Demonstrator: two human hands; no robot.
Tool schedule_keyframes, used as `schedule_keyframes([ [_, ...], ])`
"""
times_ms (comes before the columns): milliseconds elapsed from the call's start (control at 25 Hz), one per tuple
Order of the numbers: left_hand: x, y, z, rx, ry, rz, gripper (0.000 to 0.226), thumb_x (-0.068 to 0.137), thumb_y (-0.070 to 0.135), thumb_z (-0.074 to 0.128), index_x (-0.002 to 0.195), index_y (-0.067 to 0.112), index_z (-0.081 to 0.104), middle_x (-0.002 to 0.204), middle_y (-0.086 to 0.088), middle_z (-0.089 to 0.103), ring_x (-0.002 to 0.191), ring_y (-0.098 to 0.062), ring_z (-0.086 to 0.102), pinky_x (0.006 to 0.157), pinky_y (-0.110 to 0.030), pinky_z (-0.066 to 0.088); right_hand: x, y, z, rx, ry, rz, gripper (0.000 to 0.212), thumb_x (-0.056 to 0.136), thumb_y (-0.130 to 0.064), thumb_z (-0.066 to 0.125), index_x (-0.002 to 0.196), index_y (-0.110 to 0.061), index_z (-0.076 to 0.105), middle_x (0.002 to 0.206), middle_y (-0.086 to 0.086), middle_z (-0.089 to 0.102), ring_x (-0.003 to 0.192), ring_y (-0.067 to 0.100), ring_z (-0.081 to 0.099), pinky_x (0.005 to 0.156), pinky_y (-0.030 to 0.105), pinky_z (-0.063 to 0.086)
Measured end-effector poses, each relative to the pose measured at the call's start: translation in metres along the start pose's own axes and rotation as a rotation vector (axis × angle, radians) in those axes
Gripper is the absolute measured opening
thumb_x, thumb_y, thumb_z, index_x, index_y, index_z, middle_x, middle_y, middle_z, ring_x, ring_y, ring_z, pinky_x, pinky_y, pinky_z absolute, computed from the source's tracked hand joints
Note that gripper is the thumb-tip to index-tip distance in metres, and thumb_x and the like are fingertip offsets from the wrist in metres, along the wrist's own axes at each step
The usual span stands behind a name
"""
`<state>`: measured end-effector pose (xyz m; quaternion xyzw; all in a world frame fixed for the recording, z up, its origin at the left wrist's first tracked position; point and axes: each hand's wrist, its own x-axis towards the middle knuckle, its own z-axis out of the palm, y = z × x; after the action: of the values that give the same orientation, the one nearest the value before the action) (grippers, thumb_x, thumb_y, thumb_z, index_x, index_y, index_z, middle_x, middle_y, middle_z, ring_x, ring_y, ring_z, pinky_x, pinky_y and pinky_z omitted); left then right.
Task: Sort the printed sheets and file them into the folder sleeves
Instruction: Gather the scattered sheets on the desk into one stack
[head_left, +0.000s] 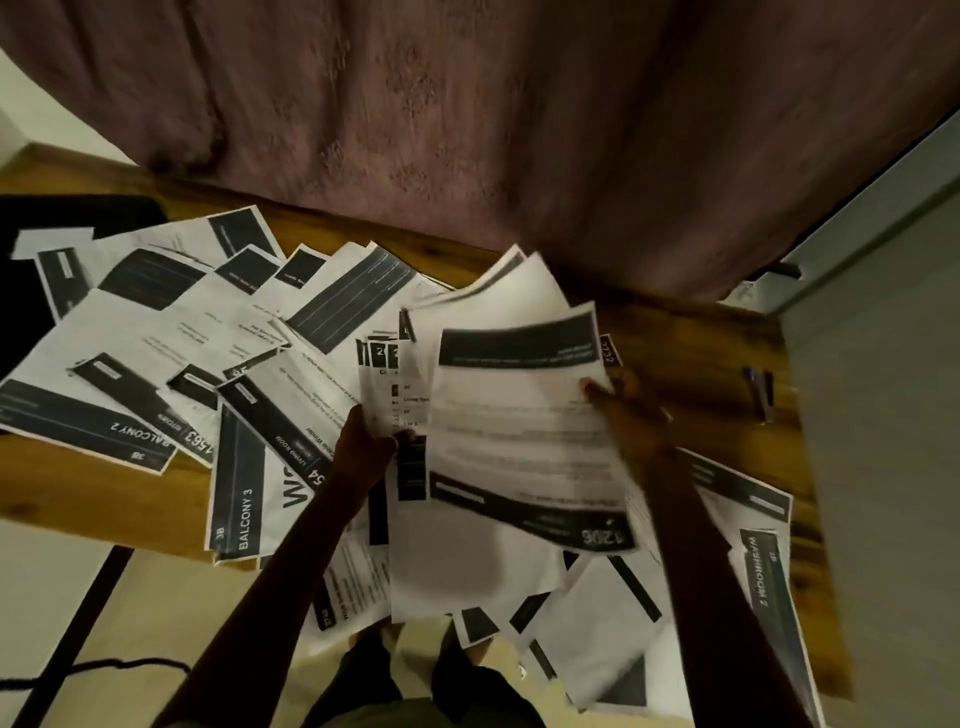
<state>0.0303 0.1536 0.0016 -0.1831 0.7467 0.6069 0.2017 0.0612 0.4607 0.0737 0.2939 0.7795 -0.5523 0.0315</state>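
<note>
Both hands hold a raised sheaf (410, 395) over the tabletop's (717, 343) middle: the left hand (370, 441) pinches its left edge, and the right hand (621, 402) grips the top sheet (519, 436) by its right edge, thumb on the face. Elsewhere loose sheets (171, 332) cover the tabletop from left edge to near right corner, some overhanging the near edge. No folder shows plainly; a dark shape (62, 218) at the far left corner might be one. Sorting looks barely under way, filing not yet begun. Two pens (759, 392) lie near the right edge.

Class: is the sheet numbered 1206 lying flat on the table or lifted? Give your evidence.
Lifted: the right hand holds the white, black-banded paper sheet numbered 1206 by its edge, curved above the other sheets.
</note>
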Motion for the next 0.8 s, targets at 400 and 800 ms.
schedule_keyframes([
  [400,0.007,0.003,0.002,0.069,-0.038,0.000,0.050,0.083,0.024,0.079,0.122,0.014,0.049,0.108,-0.005,0.067,0.102,-0.024,0.064,0.093,-0.049,0.052,0.001,0.062,0.070,-0.569,-0.012,-0.073,0.049,0.093,-0.051,0.056,0.128,-0.018,0.048,0.119,0.005,0.060,0.110,0.022,0.060,0.088,0.042,0.057],
  [800,0.000,-0.002,0.014,-0.009,0.027,0.091,0.063,0.088,0.018,0.074,0.140,0.018,0.038,0.112,0.002,0.056,0.099,-0.015,0.056,0.089,-0.037,0.046,-0.016,0.060,0.097,-0.697,0.076,-0.070,0.052,0.098,-0.056,0.039,0.134,-0.019,0.046,0.137,0.011,0.046,0.122,0.026,0.050,0.095,0.042,0.052],
])
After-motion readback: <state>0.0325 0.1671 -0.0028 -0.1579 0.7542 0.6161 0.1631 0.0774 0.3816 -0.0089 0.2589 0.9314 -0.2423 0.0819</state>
